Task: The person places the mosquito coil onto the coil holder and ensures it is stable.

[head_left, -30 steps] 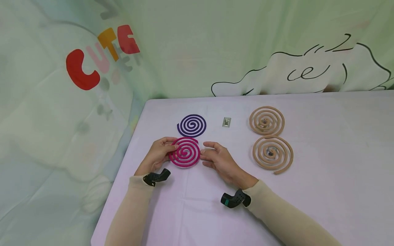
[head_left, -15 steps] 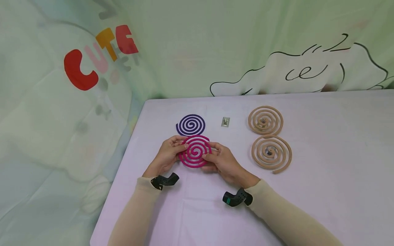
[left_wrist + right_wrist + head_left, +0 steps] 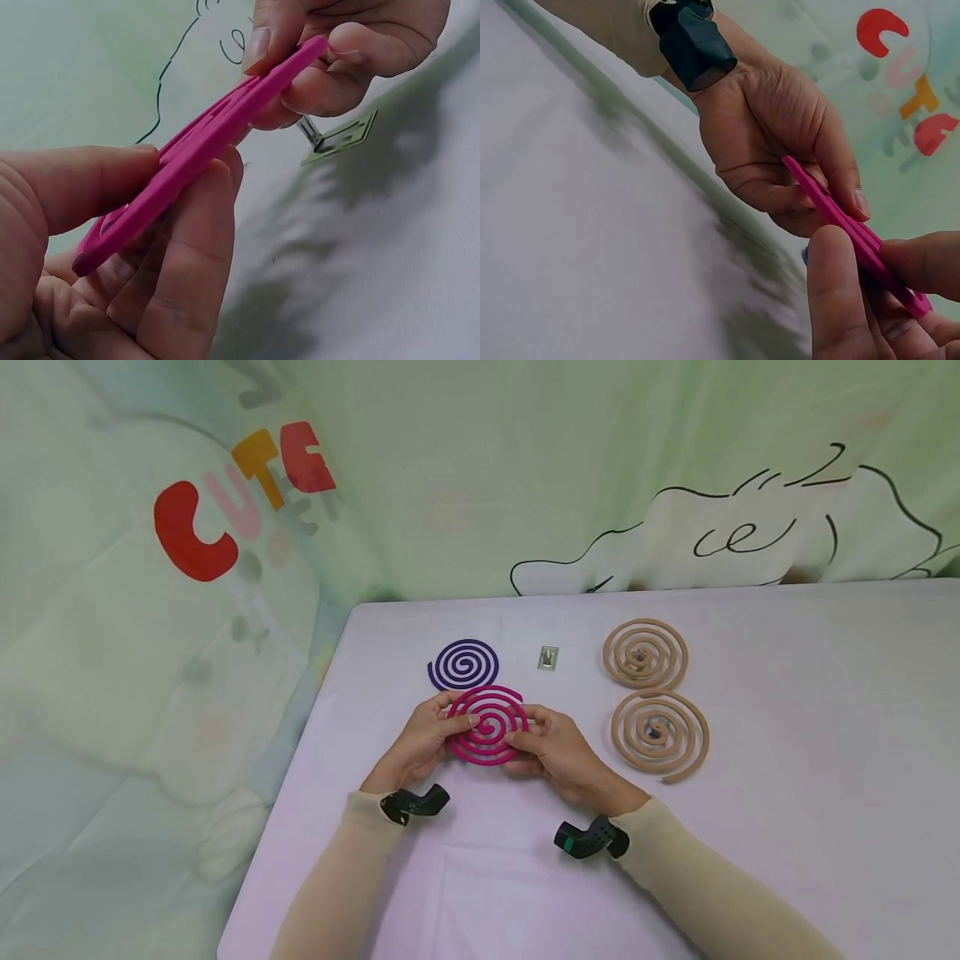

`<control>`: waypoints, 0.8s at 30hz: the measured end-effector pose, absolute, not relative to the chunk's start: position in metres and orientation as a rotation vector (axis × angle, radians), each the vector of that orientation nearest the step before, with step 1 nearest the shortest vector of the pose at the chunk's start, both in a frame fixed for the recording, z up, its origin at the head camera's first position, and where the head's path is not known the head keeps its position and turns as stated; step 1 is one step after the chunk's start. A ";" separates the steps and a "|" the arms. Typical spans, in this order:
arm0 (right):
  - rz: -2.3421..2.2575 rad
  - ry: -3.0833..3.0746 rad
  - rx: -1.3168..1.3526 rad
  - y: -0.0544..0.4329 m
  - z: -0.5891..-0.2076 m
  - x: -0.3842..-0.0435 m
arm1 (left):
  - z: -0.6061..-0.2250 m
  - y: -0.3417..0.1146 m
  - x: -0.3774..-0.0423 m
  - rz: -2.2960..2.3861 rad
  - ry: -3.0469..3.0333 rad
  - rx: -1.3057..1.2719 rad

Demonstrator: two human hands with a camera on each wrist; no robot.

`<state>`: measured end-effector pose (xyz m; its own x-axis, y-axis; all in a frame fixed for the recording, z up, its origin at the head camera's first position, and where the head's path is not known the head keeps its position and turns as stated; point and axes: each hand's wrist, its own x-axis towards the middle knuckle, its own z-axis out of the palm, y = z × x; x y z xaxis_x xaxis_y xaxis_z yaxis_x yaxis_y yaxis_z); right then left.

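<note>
Pink coil: a bright pink, matt, flat spiral coil (image 3: 487, 725), lifted off the table between both hands and tilted, its shadow on the cloth in the left wrist view
Left hand: the left hand (image 3: 420, 739) pinches the coil's left side, thumb on the upper face, fingers beneath, parted only by the coil's thickness
Right hand: the right hand (image 3: 566, 756) pinches the opposite side, thumb on the face and fingers behind, closed to the same thin gap
Purple coil: a dark purple flat spiral coil (image 3: 464, 664) lies just beyond the pink one
Metal stand: a small silvery rectangular metal stand (image 3: 548, 658) with a raised prong, between the purple coil and the tan ones
Tan coils: two light brown round spiral coils (image 3: 660, 735) at the right, one behind the other; the grey bits at their centres are too small to tell
Table: pale lilac cloth-covered table (image 3: 795, 735)
Sleeves: beige sleeves (image 3: 337, 877), a black curved device (image 3: 588, 837) at each wrist
Backdrop: pale green printed curtain (image 3: 450, 510) with CUTE lettering
</note>
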<state>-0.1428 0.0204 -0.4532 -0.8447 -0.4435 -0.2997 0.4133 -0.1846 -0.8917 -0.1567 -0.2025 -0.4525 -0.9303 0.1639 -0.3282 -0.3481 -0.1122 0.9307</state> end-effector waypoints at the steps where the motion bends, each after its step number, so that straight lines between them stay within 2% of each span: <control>1: -2.067 1.545 -0.041 0.022 -0.453 -0.143 | -0.453 -0.201 -0.157 2.110 1.823 -0.195; 24: -2.073 1.619 0.041 0.064 -0.453 -0.149 | -0.460 -0.183 -0.164 2.252 1.803 -0.249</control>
<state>-0.1493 0.0642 -0.4527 -0.8716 -0.3677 -0.3241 0.4036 -0.1630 -0.9003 -0.1641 -0.1834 -0.4603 -0.9555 0.0836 -0.2831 -0.2945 -0.2061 0.9332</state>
